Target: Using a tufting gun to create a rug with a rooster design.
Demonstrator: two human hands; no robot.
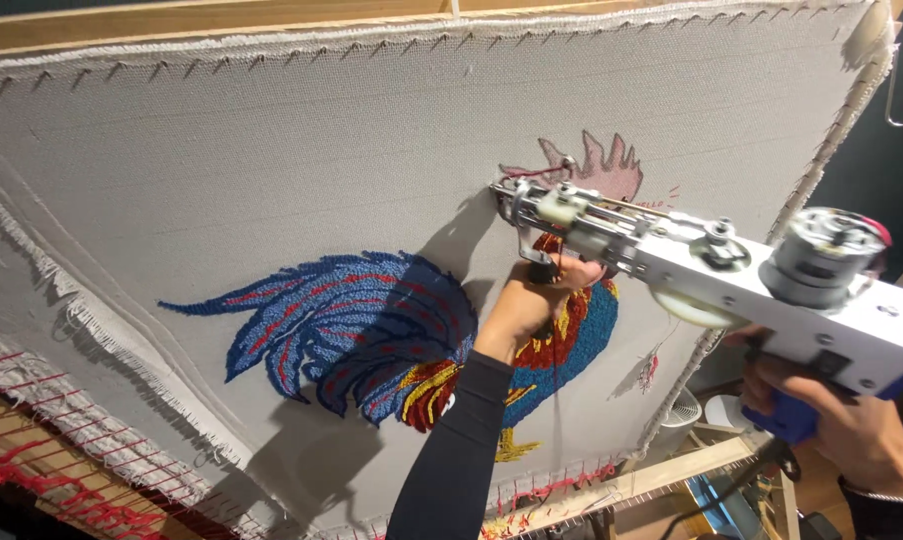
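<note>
Presently: one tufting gun (711, 270), centre right, nose at the rooster's comb. Left hand (531, 300) has its grip closed round the front handle; right hand (841, 420) clasps the blue rear handle. One cloth (271, 150), one rooster design (391, 330). Best kept pressed square to the cloth.

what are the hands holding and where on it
Both hold one tufting gun: the right hand grips its blue rear handle, the left hand grips the front handle near the needle, against the cloth.
</note>
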